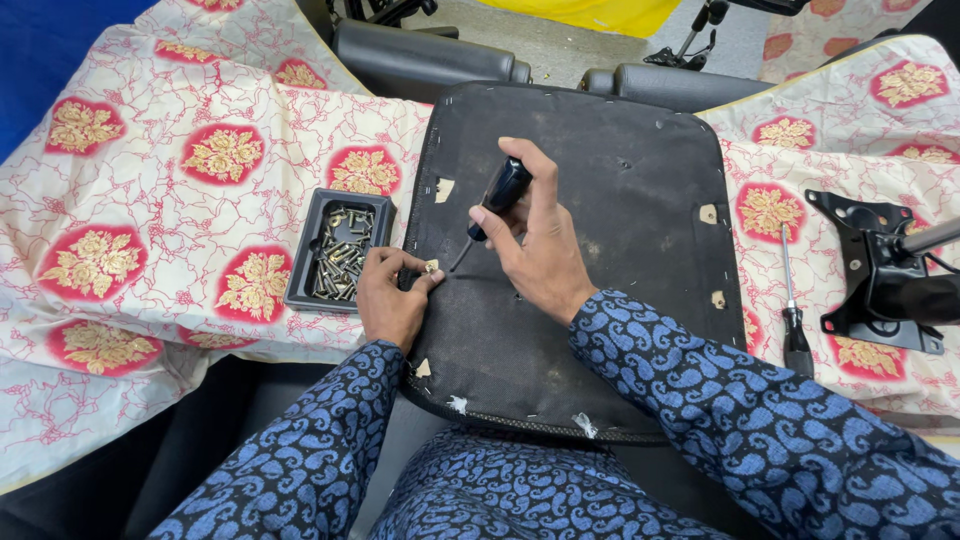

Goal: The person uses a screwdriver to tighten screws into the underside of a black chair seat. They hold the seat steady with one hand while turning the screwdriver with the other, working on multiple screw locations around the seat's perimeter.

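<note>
Right hand wrapped tight round the dark handle of a screwdriver, fingers curled shut, thin metal tip slanting down to the left. Left hand with thumb and fingertips pinched on a small pale bit right where the tip lands, pressed flat on the black seat bottom. Looks like a hard, smooth handle, easy to hold in a full fist; likely light, with a skinny tip that could slip off a small screw. Seat bottom big, flat and stiff under its dark cloth, lying across the lap and over the table edge, best held by its rim. Just left of the left hand, a dark square tray full of shiny little screws, small and easy to spill. Under it all, a cream cloth with red and gold flower spots. Far right, a second screwdriver beside a black metal chair part. No labels or signs to see.
</note>
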